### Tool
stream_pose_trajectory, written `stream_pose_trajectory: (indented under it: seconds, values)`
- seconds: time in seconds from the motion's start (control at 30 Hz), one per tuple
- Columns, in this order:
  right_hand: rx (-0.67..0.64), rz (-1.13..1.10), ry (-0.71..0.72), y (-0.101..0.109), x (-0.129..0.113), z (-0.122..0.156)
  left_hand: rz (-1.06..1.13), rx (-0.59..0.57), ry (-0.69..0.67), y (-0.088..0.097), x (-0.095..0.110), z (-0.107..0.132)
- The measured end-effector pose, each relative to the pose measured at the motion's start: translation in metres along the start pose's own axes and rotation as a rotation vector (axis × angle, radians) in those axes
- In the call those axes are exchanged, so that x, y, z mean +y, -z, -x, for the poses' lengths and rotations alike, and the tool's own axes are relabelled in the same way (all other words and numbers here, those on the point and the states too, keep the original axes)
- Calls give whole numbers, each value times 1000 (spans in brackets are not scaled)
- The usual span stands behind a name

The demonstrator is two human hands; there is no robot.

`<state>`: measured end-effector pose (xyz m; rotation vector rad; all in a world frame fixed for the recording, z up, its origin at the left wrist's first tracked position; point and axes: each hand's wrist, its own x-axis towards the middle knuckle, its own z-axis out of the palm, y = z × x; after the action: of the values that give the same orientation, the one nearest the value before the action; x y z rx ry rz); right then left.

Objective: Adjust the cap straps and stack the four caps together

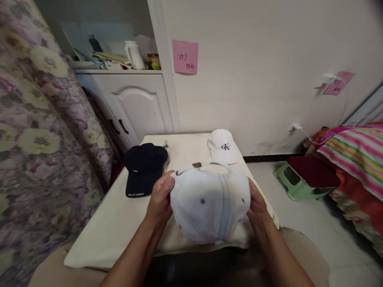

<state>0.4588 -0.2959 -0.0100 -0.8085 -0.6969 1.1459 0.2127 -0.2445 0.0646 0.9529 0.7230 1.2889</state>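
Both my hands hold a pale white cap point(209, 205) above the near edge of the small cream table point(119, 223). My left hand point(160, 197) grips its left side with the thumb on top. My right hand point(257, 205) clasps its right side, its fingers partly hidden behind the cloth. The cap's crown faces me, and its rear strap with a metal buckle point(196, 164) points away. A dark navy cap point(143, 169) lies on the table to the left. Another white cap with a black logo point(223, 147) rests at the table's far right.
A flowered curtain point(38, 131) hangs at the left. Behind the table stand a white cabinet point(134, 103) with clutter on top and a wall with a pink note point(185, 56). A green stool point(295, 185) and a bed with a striped blanket point(356, 155) are at the right.
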Motion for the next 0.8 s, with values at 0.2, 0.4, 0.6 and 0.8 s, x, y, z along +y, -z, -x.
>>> stream_pose_trajectory:
  seconds: [0.2, 0.4, 0.6, 0.8]
  values:
    - [-195, 191, 43, 18, -14, 1, -293, -219, -38, 16, 0, 1]
    - [-330, 327, -66, 25, -15, -3, -328, -330, 75, 38, -12, 8]
    - [-420, 430, -42, 27, -23, 1, -415, -407, 119, 37, -1, 19]
    - [-459, 556, -38, 29, -27, 2, -456, -393, 167, 40, -6, 19]
